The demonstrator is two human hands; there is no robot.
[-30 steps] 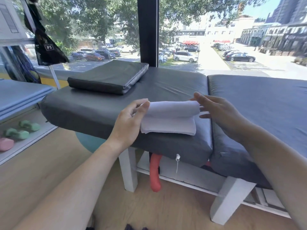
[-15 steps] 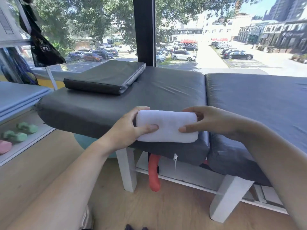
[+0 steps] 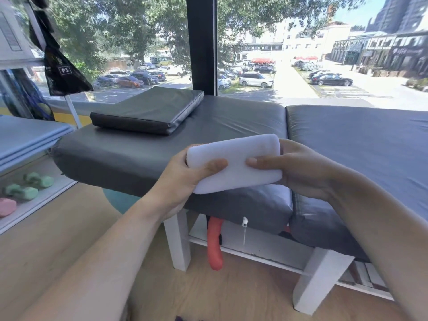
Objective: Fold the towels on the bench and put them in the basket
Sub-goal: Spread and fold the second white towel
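Note:
A white towel (image 3: 236, 158), folded into a thick pad, is held between both hands just above the front edge of the dark grey padded bench (image 3: 231, 121). My left hand (image 3: 185, 174) grips its left end, thumb on top and fingers underneath. My right hand (image 3: 298, 167) grips its right end the same way. No basket is in view, and I see no other towel on the bench.
A dark folded cushion (image 3: 148, 112) lies at the bench's back left. A second grey bench (image 3: 370, 140) adjoins on the right. Under the bench hangs a red foam handle (image 3: 215, 246). Green and pink dumbbells (image 3: 27, 188) sit on a low shelf at left. Windows stand behind.
The towel was folded over flat on the bench, then both hands closed on its ends and lifted it off the cushion toward me.

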